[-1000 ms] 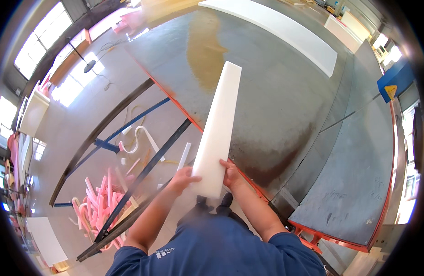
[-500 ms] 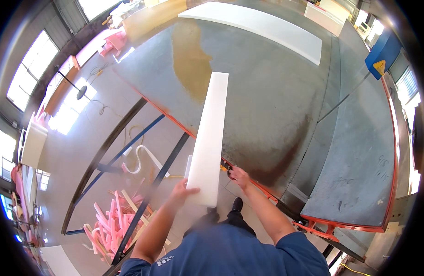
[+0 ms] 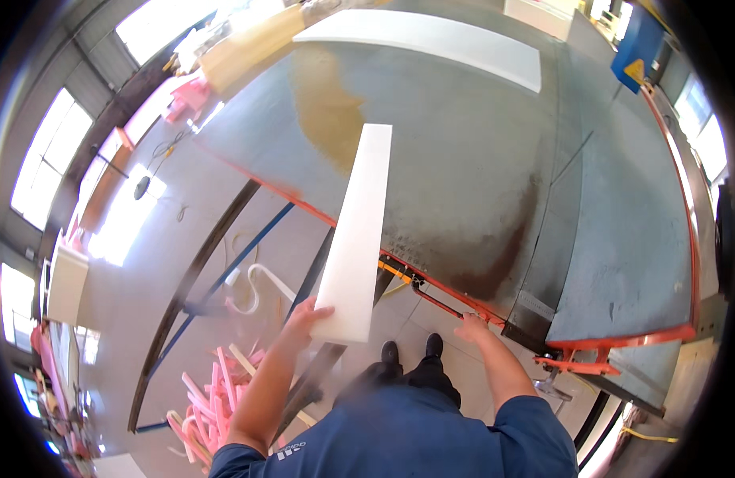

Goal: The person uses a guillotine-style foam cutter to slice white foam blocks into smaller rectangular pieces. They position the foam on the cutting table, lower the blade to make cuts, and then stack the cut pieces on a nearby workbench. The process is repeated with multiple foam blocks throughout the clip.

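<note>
A long white foam board (image 3: 355, 239) slants away from me, its far end over the grey metal tabletop (image 3: 455, 175) and its near end out past the table's edge. My left hand (image 3: 305, 320) is closed on the board's near left edge, thumb on top. To the right, my right hand (image 3: 473, 327) is at the table's red front edge, its fingers curled at the end of a thin dark red rod (image 3: 439, 301). A yellow and black fitting (image 3: 399, 271) sits on that edge between the board and the rod.
A wide white foam sheet (image 3: 431, 41) lies at the table's far end. Pink and cream foam offcuts (image 3: 212, 406) are heaped on the floor at lower left, beside dark and blue metal bars (image 3: 240, 239). A grey side table with a red rim (image 3: 622, 342) stands right; a blue machine housing (image 3: 638, 48) is behind it.
My right hand has moved right along the table edge, away from the yellow and black fitting. My left hand still holds the foam board, which has barely shifted. The view has moved slightly.
</note>
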Action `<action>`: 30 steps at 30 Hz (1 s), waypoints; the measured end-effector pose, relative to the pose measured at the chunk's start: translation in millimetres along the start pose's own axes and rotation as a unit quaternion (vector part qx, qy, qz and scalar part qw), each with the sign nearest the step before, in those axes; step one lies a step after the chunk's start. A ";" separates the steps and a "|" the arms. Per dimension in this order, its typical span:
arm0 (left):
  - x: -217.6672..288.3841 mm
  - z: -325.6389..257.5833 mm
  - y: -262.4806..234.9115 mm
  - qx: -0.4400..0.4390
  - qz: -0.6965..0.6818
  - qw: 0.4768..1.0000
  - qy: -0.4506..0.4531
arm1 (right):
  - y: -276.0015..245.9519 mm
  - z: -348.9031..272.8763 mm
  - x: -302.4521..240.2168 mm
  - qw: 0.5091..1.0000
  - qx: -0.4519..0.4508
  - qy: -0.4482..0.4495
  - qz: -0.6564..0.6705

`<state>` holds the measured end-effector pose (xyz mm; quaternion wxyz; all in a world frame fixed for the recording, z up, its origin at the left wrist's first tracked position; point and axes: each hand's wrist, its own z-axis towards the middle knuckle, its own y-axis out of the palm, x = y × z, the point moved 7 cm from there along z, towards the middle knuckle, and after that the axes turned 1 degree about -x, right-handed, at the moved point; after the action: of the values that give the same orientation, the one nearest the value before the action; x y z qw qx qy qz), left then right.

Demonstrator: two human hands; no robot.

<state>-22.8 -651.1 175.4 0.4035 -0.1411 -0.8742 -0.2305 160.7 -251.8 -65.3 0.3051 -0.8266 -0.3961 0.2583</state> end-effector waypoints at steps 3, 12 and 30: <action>-18.4 9.5 -30.3 0.013 0.020 1.000 0.002 | 2.6 9.2 -6.1 0.997 0.001 0.068 0.022; -28.7 -65.5 -97.8 0.014 0.095 0.995 0.031 | 5.4 2.6 -18.3 0.986 0.062 0.151 0.028; -129.7 -176.2 -99.1 0.042 0.061 0.997 -0.035 | 13.0 5.1 0.3 0.989 0.132 0.055 -0.031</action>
<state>129.5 -834.6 146.9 0.3912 -0.1853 -0.8865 -0.1634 163.9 -256.5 -78.0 0.4404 -0.7796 -0.3664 0.2532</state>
